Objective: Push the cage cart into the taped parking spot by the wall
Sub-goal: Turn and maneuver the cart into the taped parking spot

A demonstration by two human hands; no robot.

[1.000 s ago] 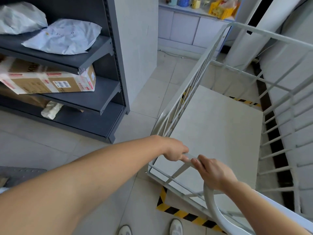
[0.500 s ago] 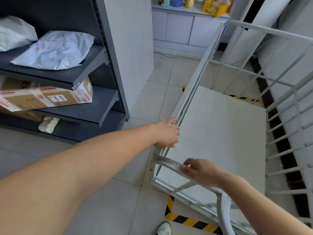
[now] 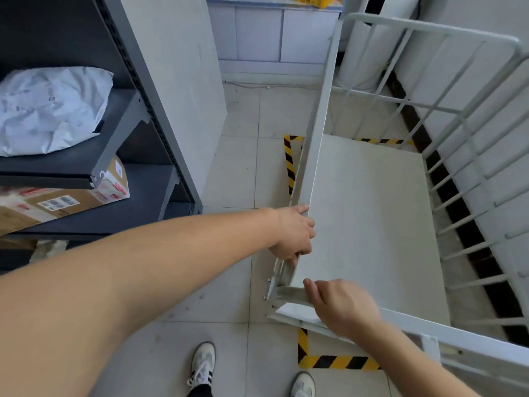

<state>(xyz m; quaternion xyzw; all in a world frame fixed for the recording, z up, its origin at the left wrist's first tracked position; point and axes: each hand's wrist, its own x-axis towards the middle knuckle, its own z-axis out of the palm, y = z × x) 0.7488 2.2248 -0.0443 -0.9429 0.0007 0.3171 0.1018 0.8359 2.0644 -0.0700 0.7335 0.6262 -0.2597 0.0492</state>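
Note:
The white cage cart (image 3: pixel 372 213) stands right of centre, its barred side against the wall on the right. Yellow-and-black floor tape (image 3: pixel 337 362) marks a rectangle around it; strips show at the near corner, along the left side and at the far edge. My left hand (image 3: pixel 293 233) grips the top rail of the cart's left side panel near its near end. My right hand (image 3: pixel 340 308) holds the near rail at the near-left corner, fingers curled over it. The cart's platform is empty.
A dark metal shelf unit (image 3: pixel 134 133) stands to the left with a grey mailing bag (image 3: pixel 51 110) and a cardboard box (image 3: pixel 63 202) on it. A white partition (image 3: pixel 177 81) is behind it. White cabinets (image 3: pixel 272 35) lie ahead. My shoes (image 3: pixel 203 365) are on the tiled floor.
The cart has rolled forward and right, deeper into the taped rectangle. My left hand moved from the near rail onto the left side panel's top rail. The view shifted forward.

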